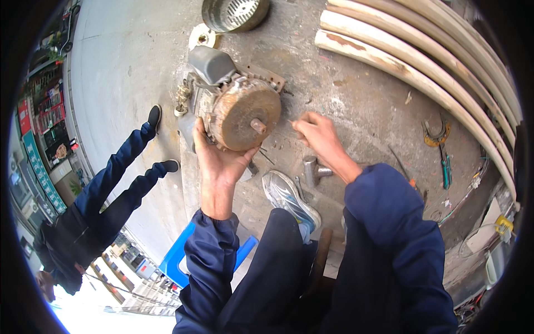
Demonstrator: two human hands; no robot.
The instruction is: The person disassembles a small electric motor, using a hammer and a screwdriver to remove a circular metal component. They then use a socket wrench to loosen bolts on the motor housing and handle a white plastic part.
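An old electric motor (pixel 245 114) rests on the concrete floor in front of me, its rusty round end and stub shaft facing up toward me. A grey box (pixel 212 65) is mounted on its far side. My left hand (pixel 221 167) grips the motor's near lower edge, thumb and fingers spread around the casing. To the right of the motor, apart from it, my right hand (pixel 322 136) is closed in a pinch; anything between its fingertips is too small to name. Below that hand lies a thick steel piece like a hammer head (pixel 310 170).
A round metal cover with slots (pixel 236 12) and a pale ring (pixel 203 37) lie beyond the motor. Long pale curved-looking poles (pixel 384 58) line the right. Green-handled pliers (pixel 445 170) lie near them. A blue stool (pixel 177 257) and another person (pixel 105 206) are at left.
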